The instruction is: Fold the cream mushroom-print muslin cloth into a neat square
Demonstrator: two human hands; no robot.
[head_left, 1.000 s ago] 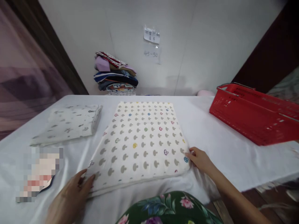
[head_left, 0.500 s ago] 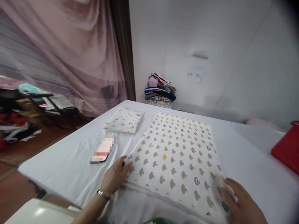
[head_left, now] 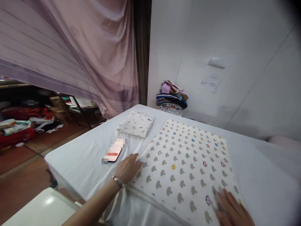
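Left hand point(head_left: 128, 168) and right hand point(head_left: 231, 210) lie flat, unclenched, grasping nothing, on the near corners of the folded white mushroom-print cloth point(head_left: 188, 157) at the white-covered table point(head_left: 82, 157) near edge.

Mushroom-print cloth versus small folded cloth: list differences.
The mushroom-print cloth is larger than the small folded cloth. It has coloured mushrooms among grey; the small folded cloth looks grey-marked only. Left hand and right hand touch the mushroom-print cloth; the small folded cloth lies untouched. Both lie flat.

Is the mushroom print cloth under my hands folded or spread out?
Folded: the mushroom print cloth lies as a neat rectangle, with stacked layers showing along its near edge.
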